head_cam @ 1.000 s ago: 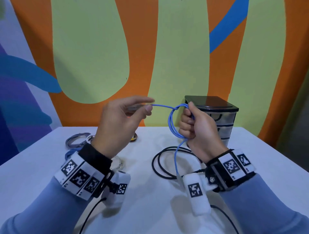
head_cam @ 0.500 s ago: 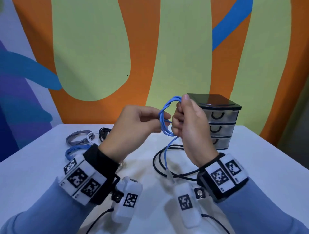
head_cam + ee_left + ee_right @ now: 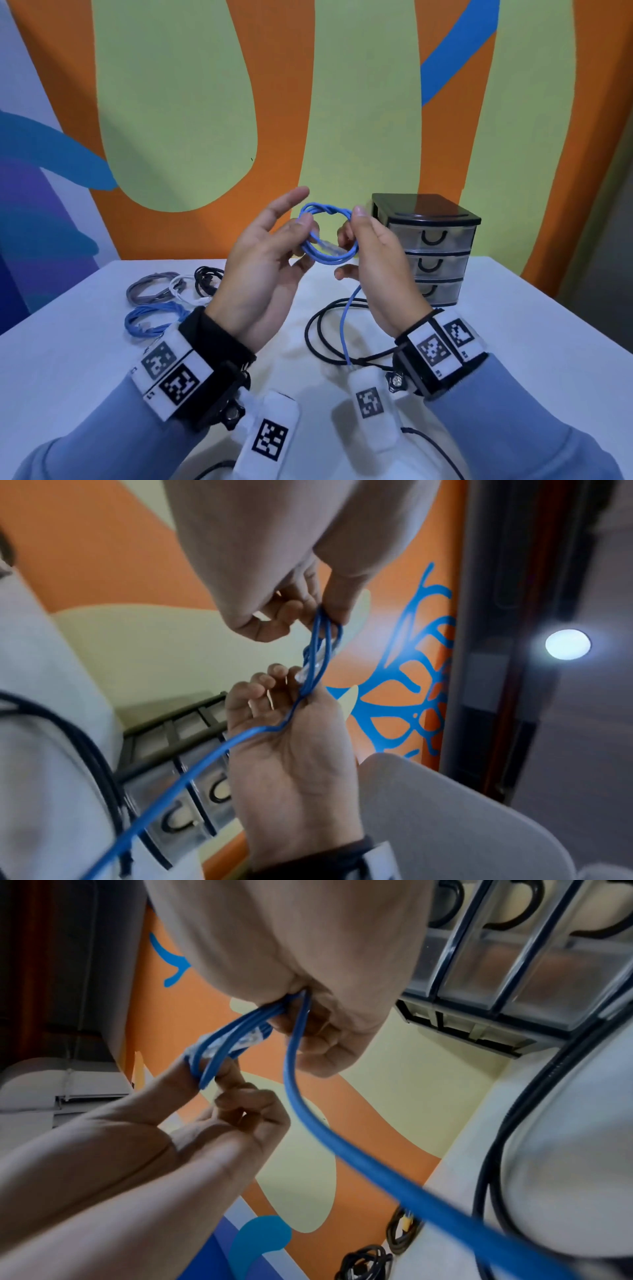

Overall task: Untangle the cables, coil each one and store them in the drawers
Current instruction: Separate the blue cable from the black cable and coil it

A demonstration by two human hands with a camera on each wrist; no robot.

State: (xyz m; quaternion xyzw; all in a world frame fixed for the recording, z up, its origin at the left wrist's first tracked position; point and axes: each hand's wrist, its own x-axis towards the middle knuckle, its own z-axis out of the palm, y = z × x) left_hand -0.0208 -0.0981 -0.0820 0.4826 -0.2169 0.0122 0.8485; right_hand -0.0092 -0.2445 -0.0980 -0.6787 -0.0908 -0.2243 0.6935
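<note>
White tabletop [image 3: 85, 359] spread out below, and at its far right edge stands the drawer unit [image 3: 428, 246], three clear drawers under a black top, all pushed in. On the tabletop just in front of the unit lies a loose black cable [image 3: 318, 329] in a wide loop. Over toward the far left corner, four finished coils sit close together: a grey coil [image 3: 147, 289], a white coil [image 3: 181, 286], a small black coil [image 3: 205, 279], and nearer the front a blue coil [image 3: 147, 320].

Up in the air above the middle of the tabletop, both hands are on the blue cable [image 3: 325, 236], wound into a small ring with a twist at the top. The left hand [image 3: 263, 274] has the ring's left side pinched between thumb and fingers [image 3: 287, 202], forefinger stretched out above the ring. The right hand [image 3: 373, 270] grips the right side, thumb on top, fingers [image 3: 260, 685] curled through from behind. A clear plug lies across the inside of the ring between the two grips. From the right hand's palm a free tail of the cable hangs down to the tabletop.
</note>
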